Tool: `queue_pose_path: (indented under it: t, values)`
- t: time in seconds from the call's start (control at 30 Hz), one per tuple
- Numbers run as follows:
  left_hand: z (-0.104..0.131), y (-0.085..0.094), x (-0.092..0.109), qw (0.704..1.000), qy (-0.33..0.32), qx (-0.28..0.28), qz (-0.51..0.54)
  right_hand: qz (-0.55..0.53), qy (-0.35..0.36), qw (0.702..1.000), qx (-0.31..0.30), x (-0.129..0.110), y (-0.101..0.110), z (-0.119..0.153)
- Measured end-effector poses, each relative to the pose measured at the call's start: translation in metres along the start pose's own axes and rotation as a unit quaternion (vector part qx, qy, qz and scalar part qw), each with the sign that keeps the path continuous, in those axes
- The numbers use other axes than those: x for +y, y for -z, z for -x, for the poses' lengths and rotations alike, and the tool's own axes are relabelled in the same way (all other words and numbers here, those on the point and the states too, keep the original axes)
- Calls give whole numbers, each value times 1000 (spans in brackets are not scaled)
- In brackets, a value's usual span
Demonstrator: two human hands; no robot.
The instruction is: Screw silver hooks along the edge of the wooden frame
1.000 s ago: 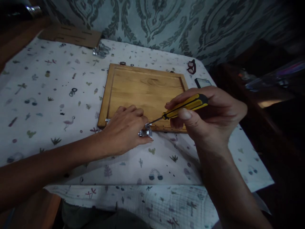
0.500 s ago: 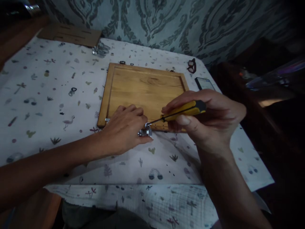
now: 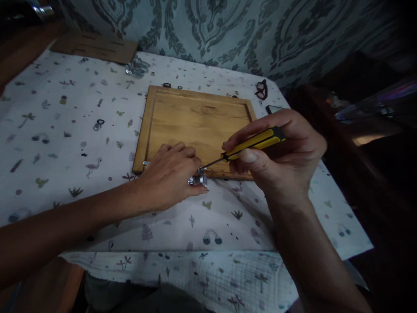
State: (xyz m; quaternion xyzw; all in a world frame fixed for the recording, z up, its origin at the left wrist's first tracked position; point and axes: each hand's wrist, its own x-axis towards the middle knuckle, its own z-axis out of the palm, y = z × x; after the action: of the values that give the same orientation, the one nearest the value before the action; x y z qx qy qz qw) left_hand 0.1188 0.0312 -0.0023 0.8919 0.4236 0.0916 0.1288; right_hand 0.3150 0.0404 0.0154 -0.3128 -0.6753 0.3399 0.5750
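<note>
A framed wooden cabinet door point(image 3: 198, 121) lies flat on the cloth. At its near edge, my left hand point(image 3: 171, 176) has its fingers closed around a shiny metal hinge point(image 3: 200, 177), thumb below and fingers above on the wood. My right hand point(image 3: 282, 156) grips a yellow and black screwdriver point(image 3: 256, 142) by its handle. The screwdriver's shaft slants down to the left, and its tip meets the hinge beside my left fingertips. Whether a screw sits under the tip is too small to tell. Another bit of metal point(image 3: 146, 164) shows at the door's near left corner.
A printed cloth point(image 3: 107, 182) covers the table. Toward the back lie a brown cardboard piece point(image 3: 94, 47) and several metal hinges point(image 3: 137, 67). Glasses point(image 3: 261, 89) and a phone point(image 3: 273, 108), partly behind my right hand, lie at the right. A patterned wall point(image 3: 208, 30) stands behind.
My right hand has shifted slightly up and left, its grip turned, and the screwdriver handle has tilted higher. The tip stays at the hinge. My left hand has barely moved.
</note>
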Motion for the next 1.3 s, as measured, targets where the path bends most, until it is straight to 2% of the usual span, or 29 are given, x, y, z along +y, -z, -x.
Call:
queue_pose_path:
  t: [0.17, 0.27, 0.4, 0.53, 0.77, 0.93, 1.13, 1.3]
  values:
    - [-1, 1, 1, 1000, 1, -12, 3, -14, -12, 998, -61, -2, 1, 1]
    - [0, 0, 0, 1000, 1, -9, 5, -14, -20, 999, -43, -4, -3, 0]
    - [0, 0, 0, 1000, 4, -9, 7, -37, 1, 999, -18, -4, -6, -1]
    - [-1, 1, 0, 1000, 5, -10, 8, -64, -17, 998, -19, -2, -5, -1]
    - [0, 1, 1, 1000, 2, -5, 13, -38, -20, 998, -48, -2, -2, 1]
    - [0, -1, 0, 1000, 0, 11, 13, -37, -22, 999, -2, -4, -5, -1]
    - [0, 0, 0, 1000, -2, 10, 13, -58, -23, 998, -6, -4, -5, 1]
    - [0, 1, 0, 1000, -2, 2, 9, -40, 8, 997, 58, -6, -9, 2]
